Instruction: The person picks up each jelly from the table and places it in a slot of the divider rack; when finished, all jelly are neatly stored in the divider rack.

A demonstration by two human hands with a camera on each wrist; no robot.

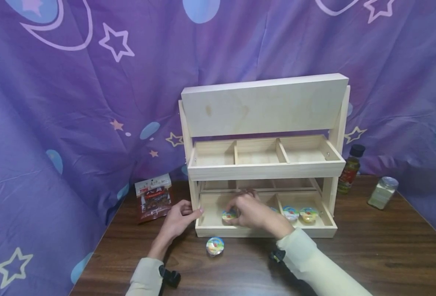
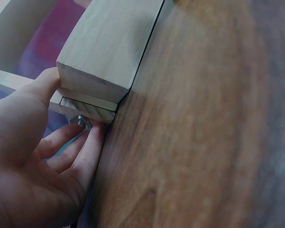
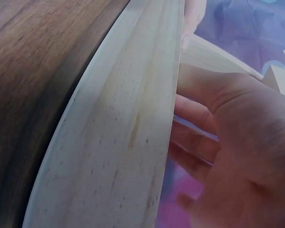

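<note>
A two-tier wooden rack (image 1: 266,172) stands on the table, each tray divided into compartments. My left hand (image 1: 178,220) grips the lower tray's left end; in the left wrist view its thumb presses the tray corner and its fingers curl by a bolt (image 2: 80,120). Reaching over the front board (image 3: 111,123), my right hand (image 1: 254,211) pinches a small jelly cup (image 1: 227,216) in the lower left compartment. The front board hides its fingertips in the right wrist view. Two more cups, one whitish (image 1: 290,213) and one yellow (image 1: 308,214), sit in the lower right compartment.
Another jelly cup (image 1: 215,246) lies on the table before the rack. A red spice packet (image 1: 154,199) leans at the left. Right of the rack are a dark-capped bottle (image 1: 349,172) and a tilted glass jar (image 1: 383,193). A purple curtain (image 1: 92,123) hangs behind.
</note>
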